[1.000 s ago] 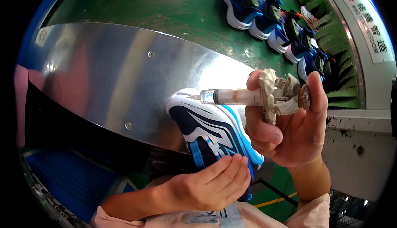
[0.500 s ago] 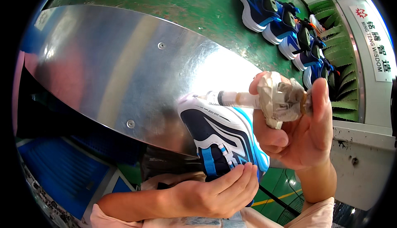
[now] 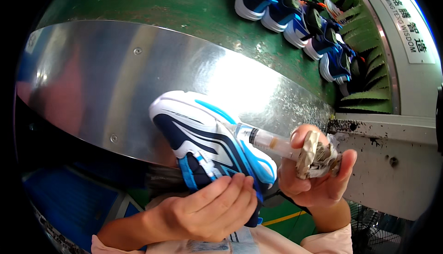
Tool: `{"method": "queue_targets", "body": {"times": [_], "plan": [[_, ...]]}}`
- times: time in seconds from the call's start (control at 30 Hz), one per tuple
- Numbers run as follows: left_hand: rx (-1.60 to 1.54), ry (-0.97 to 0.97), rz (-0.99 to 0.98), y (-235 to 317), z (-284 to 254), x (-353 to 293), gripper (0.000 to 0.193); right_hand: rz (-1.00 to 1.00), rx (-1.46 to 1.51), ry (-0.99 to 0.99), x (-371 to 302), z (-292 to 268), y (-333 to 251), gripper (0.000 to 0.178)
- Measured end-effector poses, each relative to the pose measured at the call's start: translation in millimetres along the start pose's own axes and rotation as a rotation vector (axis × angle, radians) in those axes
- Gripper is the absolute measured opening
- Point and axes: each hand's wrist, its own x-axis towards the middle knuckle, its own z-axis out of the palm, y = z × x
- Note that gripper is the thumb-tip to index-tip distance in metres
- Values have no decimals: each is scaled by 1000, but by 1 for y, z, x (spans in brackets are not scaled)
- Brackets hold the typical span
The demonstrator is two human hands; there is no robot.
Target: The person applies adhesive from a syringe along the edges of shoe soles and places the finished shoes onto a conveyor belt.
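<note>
Blue-white shoe (image 3: 210,141) gripped in left hand (image 3: 207,208) — right hand (image 3: 314,175) clasps syringe (image 3: 267,139), tip against shoe.

The left hand (image 3: 207,208) covers the heel of the shoe (image 3: 210,143), and its palm side cannot be seen. The syringe (image 3: 267,139) tip against the shoe is too small to make out, and its plunger end is buried in crumpled wrapping inside the right hand (image 3: 314,175). The far shoes (image 3: 300,19) on the belt run partly off the top edge.
</note>
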Motion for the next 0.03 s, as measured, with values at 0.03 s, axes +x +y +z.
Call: {"method": "queue_targets", "body": {"times": [0.03], "plan": [[-20,-30,-8,0,-1,1,19,-4,2,12,-5,-2,0,93]]}}
